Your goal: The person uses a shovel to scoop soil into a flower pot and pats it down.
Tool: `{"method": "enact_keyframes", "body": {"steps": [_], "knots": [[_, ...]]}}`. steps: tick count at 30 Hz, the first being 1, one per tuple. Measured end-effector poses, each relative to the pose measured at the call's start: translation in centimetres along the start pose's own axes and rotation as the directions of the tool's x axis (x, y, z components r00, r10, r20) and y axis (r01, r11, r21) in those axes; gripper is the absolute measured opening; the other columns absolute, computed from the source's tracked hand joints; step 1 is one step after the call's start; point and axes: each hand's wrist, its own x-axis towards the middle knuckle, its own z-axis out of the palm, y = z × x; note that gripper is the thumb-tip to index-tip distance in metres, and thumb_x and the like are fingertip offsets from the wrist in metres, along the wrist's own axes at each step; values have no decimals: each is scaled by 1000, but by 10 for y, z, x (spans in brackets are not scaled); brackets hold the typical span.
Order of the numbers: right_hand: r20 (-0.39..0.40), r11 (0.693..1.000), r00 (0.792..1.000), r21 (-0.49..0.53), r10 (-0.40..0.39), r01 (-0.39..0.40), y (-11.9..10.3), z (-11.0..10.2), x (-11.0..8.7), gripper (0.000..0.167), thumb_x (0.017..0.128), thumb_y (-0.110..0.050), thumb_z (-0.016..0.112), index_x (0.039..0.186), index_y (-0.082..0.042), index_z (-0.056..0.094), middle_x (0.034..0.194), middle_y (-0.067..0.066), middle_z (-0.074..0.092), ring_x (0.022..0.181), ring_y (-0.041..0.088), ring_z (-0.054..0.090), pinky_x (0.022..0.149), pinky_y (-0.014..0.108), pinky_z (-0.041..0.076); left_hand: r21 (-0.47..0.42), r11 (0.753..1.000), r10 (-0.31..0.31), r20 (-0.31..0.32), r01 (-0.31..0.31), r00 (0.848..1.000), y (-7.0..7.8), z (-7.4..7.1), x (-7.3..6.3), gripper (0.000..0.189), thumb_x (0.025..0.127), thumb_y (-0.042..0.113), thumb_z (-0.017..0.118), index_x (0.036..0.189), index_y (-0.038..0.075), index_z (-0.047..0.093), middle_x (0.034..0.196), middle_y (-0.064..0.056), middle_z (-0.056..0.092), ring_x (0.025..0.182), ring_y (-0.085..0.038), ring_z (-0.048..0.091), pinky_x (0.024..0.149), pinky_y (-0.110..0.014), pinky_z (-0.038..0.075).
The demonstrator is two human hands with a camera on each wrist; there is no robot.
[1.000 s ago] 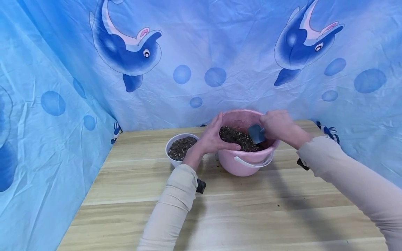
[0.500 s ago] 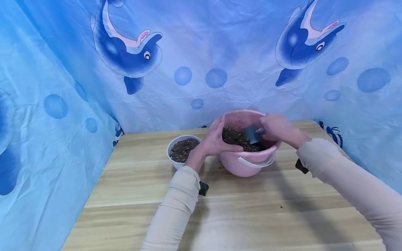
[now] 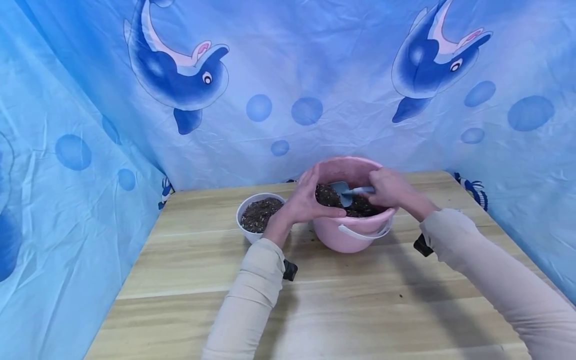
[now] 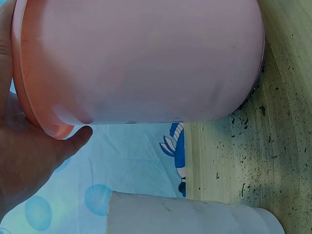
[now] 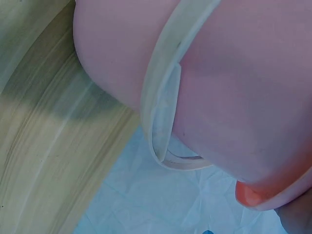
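Observation:
A pink bucket (image 3: 344, 235) with dark soil (image 3: 327, 196) inside stands at the table's back. My left hand (image 3: 305, 200) grips its rim from the left side, thumb along the front. The left wrist view shows that thumb (image 4: 78, 142) against the bucket's outside just under the rim. Inside the bucket, my right hand (image 3: 389, 187) holds a small blue-grey hand trowel (image 3: 344, 194) by its handle. The trowel's blade rests in the soil, pointing left. Only a bit of the right hand shows in the right wrist view, at the rim.
A white pot (image 3: 245, 231) filled with soil stands left of the bucket, behind my left forearm. The bucket's white handle (image 3: 366, 235) hangs at the front. Soil crumbs lie on the wooden table (image 3: 189, 270) near the bucket. A blue dolphin-print curtain (image 3: 279, 60) hangs behind.
My right hand has moved slightly left, and the trowel's blade has swung leftward across the soil, showing more of the handle. The left hand stays on the rim.

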Motion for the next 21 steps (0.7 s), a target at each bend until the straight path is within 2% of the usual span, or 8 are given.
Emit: {"method": "enact_keyframes", "body": {"steps": [4,10,14,17,21], "knots": [[2,1000,1000,3,-22,22,1,0,2,34,83,-27,72,61,-10,53,55,2,49,54,20,49,56,38,46,-4,1000,16,-10,-16,1000,-1,-1,0,140,59,54,88,155,20,-9,162,-3,2,148,-20,-3,118,-47,10],[-17,998,998,7,-63,63,4,1,0,28,80,-22,73,68,-7,53,64,5,51,61,23,50,61,42,46,-6,1000,-9,-3,8,1000,0,1,1,142,56,57,88,155,23,-10,162,-1,0,148,-21,-2,117,-48,11],[-18,993,995,64,-96,97,7,2,-1,13,73,-12,72,78,-3,64,74,3,62,70,21,54,67,42,48,-9,1000,-17,3,17,1000,0,2,2,142,56,58,87,154,25,-10,162,0,0,148,-19,-3,118,-48,10],[-3,982,991,133,-136,135,8,3,0,12,73,-10,73,84,-5,73,79,-1,69,71,15,57,71,39,50,-12,1000,-23,8,23,1000,0,1,1,142,56,58,87,154,26,-10,162,1,-2,147,-17,-4,118,-48,9],[21,965,982,187,-189,182,9,3,5,8,79,-17,75,81,-10,78,73,-7,70,59,7,52,65,32,47,-17,999,-27,9,27,1000,0,0,0,142,57,56,88,154,25,-10,162,1,-2,148,-18,-4,118,-48,9]]}}
